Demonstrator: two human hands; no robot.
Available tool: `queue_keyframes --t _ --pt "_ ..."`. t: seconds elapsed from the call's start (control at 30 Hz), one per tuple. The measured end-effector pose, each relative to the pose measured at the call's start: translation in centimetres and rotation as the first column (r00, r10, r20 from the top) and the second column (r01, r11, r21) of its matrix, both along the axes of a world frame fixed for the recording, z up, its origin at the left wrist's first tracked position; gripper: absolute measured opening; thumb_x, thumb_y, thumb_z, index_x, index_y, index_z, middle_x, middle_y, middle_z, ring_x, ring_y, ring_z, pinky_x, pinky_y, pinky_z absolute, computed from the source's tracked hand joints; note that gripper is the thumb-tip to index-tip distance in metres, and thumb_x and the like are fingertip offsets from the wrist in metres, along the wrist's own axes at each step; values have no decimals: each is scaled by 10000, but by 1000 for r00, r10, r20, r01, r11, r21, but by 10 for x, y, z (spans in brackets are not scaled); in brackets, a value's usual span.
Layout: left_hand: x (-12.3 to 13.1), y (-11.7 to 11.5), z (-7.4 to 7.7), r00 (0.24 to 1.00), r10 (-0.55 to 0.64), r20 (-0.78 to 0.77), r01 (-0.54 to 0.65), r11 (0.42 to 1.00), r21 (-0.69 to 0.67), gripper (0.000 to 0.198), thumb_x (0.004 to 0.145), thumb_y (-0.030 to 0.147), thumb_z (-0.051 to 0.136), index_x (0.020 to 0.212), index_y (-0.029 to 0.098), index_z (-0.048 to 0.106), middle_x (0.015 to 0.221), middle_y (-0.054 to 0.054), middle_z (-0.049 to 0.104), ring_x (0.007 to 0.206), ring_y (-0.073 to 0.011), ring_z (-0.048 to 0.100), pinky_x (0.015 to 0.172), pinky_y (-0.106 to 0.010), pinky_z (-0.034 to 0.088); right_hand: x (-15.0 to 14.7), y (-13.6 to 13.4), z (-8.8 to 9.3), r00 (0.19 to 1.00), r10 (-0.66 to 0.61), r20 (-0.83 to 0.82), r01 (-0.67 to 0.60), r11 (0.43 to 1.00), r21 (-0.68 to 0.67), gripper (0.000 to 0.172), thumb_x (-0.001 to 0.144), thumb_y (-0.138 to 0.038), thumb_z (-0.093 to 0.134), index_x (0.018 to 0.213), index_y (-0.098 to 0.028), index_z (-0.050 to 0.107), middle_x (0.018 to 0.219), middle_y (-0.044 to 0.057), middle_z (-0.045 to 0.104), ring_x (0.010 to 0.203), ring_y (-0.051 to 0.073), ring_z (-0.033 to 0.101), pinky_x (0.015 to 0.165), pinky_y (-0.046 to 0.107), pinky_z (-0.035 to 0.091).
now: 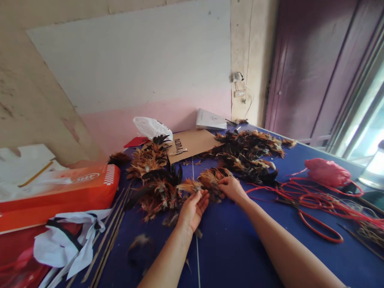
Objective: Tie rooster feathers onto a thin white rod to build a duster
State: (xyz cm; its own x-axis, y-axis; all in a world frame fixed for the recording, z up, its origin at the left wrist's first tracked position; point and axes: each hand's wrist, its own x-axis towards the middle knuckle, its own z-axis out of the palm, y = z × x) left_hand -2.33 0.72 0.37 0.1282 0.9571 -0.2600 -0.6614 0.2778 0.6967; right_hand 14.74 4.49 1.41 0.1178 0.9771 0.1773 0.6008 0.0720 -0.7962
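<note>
My left hand (194,211) is palm up near the middle of the blue table, its thumb pressed toward the fingers on a small tuft of light brown feathers (189,186). To its right, my right hand (232,188) pinches the edge of a fuller brown feather bunch (211,179); its fingertips are partly hidden. A heap of brown and black feathers (159,196) lies left of my left hand, with another pile (148,160) behind it. Beyond my right hand spreads a large dark feather pile (249,146).
Red-handled scissors (319,230) lie at right by tangled red string (318,196) and a pink string ball (327,173). Thin sticks (112,236), a white cloth mask-like piece (60,244) and an orange package (60,192) are at left. Cardboard (195,144) lies at the back.
</note>
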Motion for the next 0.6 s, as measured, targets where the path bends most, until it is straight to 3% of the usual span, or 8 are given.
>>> queue_keyframes --t 0.13,0.23,0.33,0.47,0.53,0.6 --pt "3 4 1 999 40 -14 -41 998 -44 58 744 105 583 795 85 604 859 -131 664 752 -178 650 628 -249 528 -2 -5 5 1000 16 23 -16 1000 -6 181 674 -206 530 799 -171 657 621 13 642 565 130 600 572 221 436" --pt "1 5 1 998 60 13 -59 996 -63 54 750 93 571 793 84 602 824 -120 666 734 -174 650 614 -245 530 -5 -13 14 985 -17 173 -7 990 137 214 683 -221 539 867 -193 645 826 32 650 762 153 598 681 230 421" --pt "-6 5 0 994 96 51 -93 994 -51 37 751 76 565 764 81 599 809 -119 666 733 -170 650 621 -239 531 -9 -25 27 934 8 358 -104 963 248 211 751 -243 478 888 -224 637 913 31 632 782 146 589 685 228 409" --pt "-16 3 -3 988 137 68 -133 989 -63 51 754 57 553 756 82 597 796 -121 666 722 -165 651 636 -243 533 -19 -37 35 732 198 652 -295 955 41 209 772 -215 462 826 -210 664 876 65 659 840 197 601 715 262 416" --pt "-18 1 -3 988 142 51 -140 989 -57 54 754 66 557 777 85 601 801 -116 666 707 -162 650 621 -244 534 -24 -39 32 644 234 728 -274 959 -65 225 767 -169 456 817 -156 675 862 126 663 836 242 610 713 305 430" --pt "-19 -1 -2 990 136 33 -135 990 -34 63 756 77 557 798 87 603 816 -116 667 698 -160 650 602 -242 533 -29 -38 27 623 239 745 -241 964 -108 247 761 -110 435 815 -102 677 849 180 659 810 265 621 697 335 441"
